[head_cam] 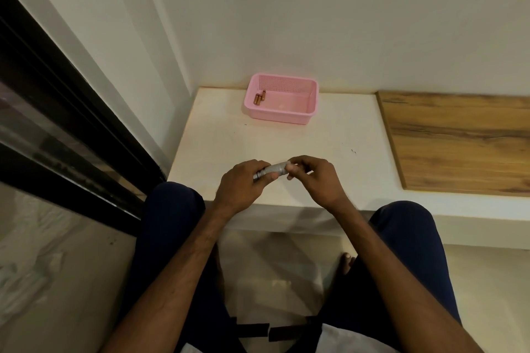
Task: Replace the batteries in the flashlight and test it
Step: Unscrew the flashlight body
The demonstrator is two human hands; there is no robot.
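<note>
A small silver flashlight (272,170) lies level between my two hands, just above the white table's near edge. My left hand (243,183) wraps around its left part, where a darker ringed end pokes out by my fingers. My right hand (312,178) pinches its right end with the fingertips; that end is hidden under them. Two copper-coloured batteries (259,98) lie side by side in the left corner of a pink plastic basket (311,100) at the back of the table.
The white table (229,140) stands in a wall corner. A wooden board (459,140) lies on its right side. A dark window frame (71,123) runs along the left. My knees in dark trousers sit under the table's front edge.
</note>
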